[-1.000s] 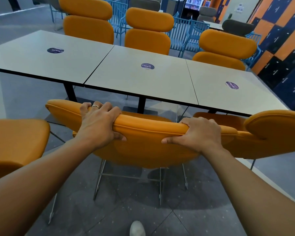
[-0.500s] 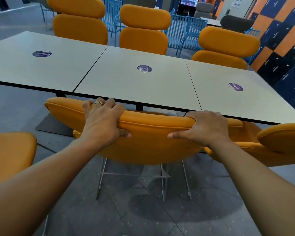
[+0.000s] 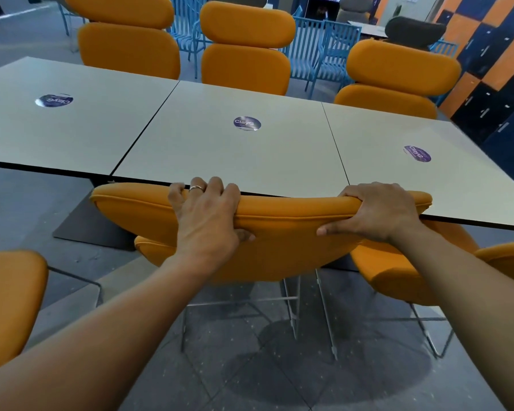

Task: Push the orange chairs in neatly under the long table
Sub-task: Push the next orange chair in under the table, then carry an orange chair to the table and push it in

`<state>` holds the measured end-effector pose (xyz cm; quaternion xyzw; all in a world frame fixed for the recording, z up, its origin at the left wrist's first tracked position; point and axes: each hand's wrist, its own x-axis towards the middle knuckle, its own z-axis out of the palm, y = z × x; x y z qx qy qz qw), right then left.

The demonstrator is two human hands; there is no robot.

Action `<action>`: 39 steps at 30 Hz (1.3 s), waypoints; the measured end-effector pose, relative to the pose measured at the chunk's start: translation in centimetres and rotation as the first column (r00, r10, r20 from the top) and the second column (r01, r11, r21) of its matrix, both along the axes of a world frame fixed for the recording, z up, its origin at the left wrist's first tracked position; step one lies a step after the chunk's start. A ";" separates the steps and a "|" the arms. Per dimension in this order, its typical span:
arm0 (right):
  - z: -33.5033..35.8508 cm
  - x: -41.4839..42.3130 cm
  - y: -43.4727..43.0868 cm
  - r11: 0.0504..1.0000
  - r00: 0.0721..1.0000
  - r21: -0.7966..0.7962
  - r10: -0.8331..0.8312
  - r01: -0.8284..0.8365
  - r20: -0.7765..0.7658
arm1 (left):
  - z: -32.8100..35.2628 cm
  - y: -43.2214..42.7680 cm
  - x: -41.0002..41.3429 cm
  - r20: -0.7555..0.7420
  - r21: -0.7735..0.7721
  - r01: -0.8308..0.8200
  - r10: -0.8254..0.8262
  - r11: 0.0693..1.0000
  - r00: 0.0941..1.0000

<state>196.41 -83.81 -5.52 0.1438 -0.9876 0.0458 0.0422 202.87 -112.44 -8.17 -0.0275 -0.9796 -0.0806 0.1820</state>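
An orange chair [image 3: 282, 235] stands in front of me at the near edge of the long white table [image 3: 220, 155]. Its padded back top touches the table's black edge, and its seat is hidden underneath. My left hand [image 3: 208, 216] grips the top of the backrest left of centre, fingers curled over the far side, thumb on the near side. My right hand [image 3: 374, 216] grips the same backrest near its right end. Another orange chair [image 3: 9, 304] stands at my near left, away from the table. A third orange chair [image 3: 398, 277] sits at the right, partly under the table.
Three orange chairs [image 3: 245, 46] line the table's far side. Blue slatted chairs [image 3: 318, 48] stand behind them. Dark blue and orange lockers [image 3: 493, 75] fill the right wall. A black table base [image 3: 92, 226] rests on the grey tiled floor to the left.
The chair has slid forward with both hands on it; its backrest now meets the table edge. The camera has moved closer to the table.
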 end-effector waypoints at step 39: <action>-1.2 12.9 -25.7 0.763 0.797 -0.538 0.551 -0.359 0.249 | 5.9 -18.7 16.5 0.223 0.377 -0.176 0.096 0.909 0.970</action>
